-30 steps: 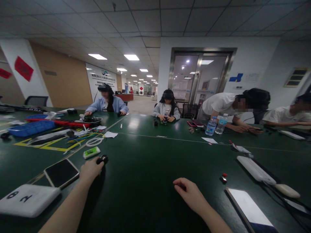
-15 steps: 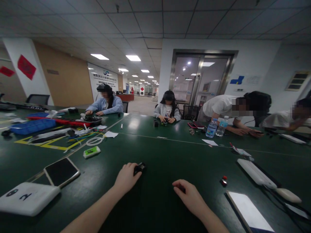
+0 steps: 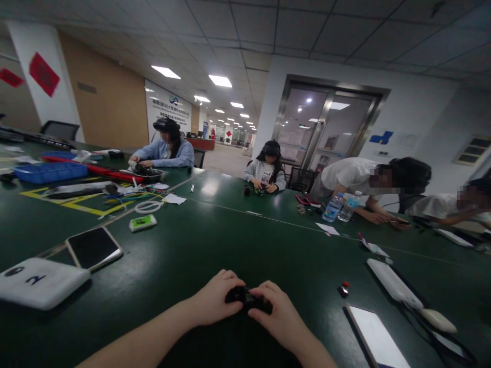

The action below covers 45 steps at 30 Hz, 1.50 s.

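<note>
A small black object (image 3: 248,300) sits low over the green table (image 3: 215,240), between my two hands; its details are too dark to make out. My left hand (image 3: 222,299) grips its left end with thumb and fingers. On its right end, my right hand (image 3: 274,309) closes in the same way. The two hands are near each other but apart, with part of the black object showing between them. To the right lies a small red and silver item (image 3: 344,290), beside a phone with a white screen (image 3: 378,337).
At left are a white box (image 3: 42,283), a dark-screened phone (image 3: 94,247), a green and white packet (image 3: 142,223), cables and a blue tray (image 3: 49,173). Water bottles (image 3: 333,207) and a long white device (image 3: 395,281) stand or lie at right. Several people sit or lean across the table.
My right hand has moved left and taken hold of the black object's right end. My left hand has come nearer to me and rightward with the object. The camera view has tilted.
</note>
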{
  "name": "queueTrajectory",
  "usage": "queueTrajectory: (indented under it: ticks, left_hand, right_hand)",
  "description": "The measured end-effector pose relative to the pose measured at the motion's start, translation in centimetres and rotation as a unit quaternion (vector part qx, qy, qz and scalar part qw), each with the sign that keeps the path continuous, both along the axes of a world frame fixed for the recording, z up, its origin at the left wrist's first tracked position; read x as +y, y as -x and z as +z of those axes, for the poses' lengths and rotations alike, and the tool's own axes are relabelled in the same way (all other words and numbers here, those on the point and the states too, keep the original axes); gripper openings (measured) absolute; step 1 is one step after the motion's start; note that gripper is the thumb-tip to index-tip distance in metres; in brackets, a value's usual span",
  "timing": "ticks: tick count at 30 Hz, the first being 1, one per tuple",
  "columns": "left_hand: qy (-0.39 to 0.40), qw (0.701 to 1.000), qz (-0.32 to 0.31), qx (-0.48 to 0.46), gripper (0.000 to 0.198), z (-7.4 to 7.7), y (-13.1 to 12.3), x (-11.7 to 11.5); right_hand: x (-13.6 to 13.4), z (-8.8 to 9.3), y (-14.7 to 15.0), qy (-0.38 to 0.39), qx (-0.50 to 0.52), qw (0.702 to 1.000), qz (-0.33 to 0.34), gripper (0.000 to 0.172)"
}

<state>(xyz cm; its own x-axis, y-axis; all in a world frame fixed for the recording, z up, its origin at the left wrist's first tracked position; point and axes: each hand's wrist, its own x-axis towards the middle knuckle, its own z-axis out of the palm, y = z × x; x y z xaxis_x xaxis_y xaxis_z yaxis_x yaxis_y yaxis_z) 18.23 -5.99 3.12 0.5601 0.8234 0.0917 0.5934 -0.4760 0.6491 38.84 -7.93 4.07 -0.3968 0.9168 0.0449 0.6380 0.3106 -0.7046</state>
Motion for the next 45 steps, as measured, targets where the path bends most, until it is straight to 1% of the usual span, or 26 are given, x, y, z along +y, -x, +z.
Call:
queueTrajectory:
  ticks: [8,13,19,24,26,27,29,31,33,35,37,39,42,45]
  left_hand:
    - [-0.005,1.000,-0.025,0.005,0.040,0.1,0.2,0.2]
    - [-0.011,0.999,-0.035,0.006,0.035,0.1,0.2,0.4]
    - [-0.004,0.999,-0.040,0.017,0.034,0.2,0.1,0.5]
    - [-0.013,0.999,-0.045,0.010,0.034,-0.1,0.1,0.8]
    - [-0.005,0.999,-0.047,0.008,0.036,-0.3,0.2,0.9]
    - [0.001,0.999,-0.047,0.008,0.037,-0.3,0.3,0.9]
    - [0.012,0.999,-0.044,0.007,0.038,-0.4,0.3,1.0]
    - [0.017,0.999,-0.040,0.007,0.040,-0.4,0.4,1.0]
    - [0.019,0.999,-0.039,0.011,0.040,-0.4,0.5,0.9]
    - [0.020,0.999,-0.039,0.013,0.041,-0.3,0.5,0.8]
    - [0.022,0.999,-0.042,0.010,0.042,-0.2,0.5,0.7]
    - [0.023,0.999,-0.041,0.008,0.045,-0.1,0.5,0.7]
    - [0.027,0.999,-0.040,0.005,0.047,-0.1,0.6,0.7]
    - [0.028,0.999,-0.042,0.001,0.047,-0.1,0.6,0.6]
  right_hand:
    - [0.2,-0.4,0.3,0.004,-0.025,1.000,0.014,0.019]
    - [0.1,-0.3,0.7,-0.009,-0.039,0.999,0.020,0.019]
    - [-0.1,-0.1,0.8,0.000,-0.050,0.999,0.014,0.016]
    - [-0.3,-0.1,1.2,-0.036,-0.042,0.998,0.017,0.016]
    - [-0.1,-0.3,1.1,-0.056,-0.009,0.998,-0.012,0.014]
    - [0.0,-0.5,0.9,-0.063,0.016,0.997,-0.045,0.014]
    - [0.6,-0.9,0.2,-0.064,0.079,0.986,-0.133,0.016]
    - [1.4,-1.6,-0.7,-0.043,0.155,0.963,-0.215,0.023]
    - [2.2,-2.4,-1.6,0.004,0.235,0.934,-0.269,0.028]
    - [2.9,-3.1,-2.3,0.055,0.292,0.902,-0.312,0.031]
    - [3.3,-3.5,-2.6,0.095,0.339,0.876,-0.330,0.033]
    - [3.5,-3.7,-2.7,0.121,0.375,0.858,-0.329,0.035]
    - [3.5,-3.8,-2.8,0.136,0.404,0.848,-0.316,0.037]
    - [3.5,-3.9,-3.1,0.142,0.406,0.849,-0.309,0.039]
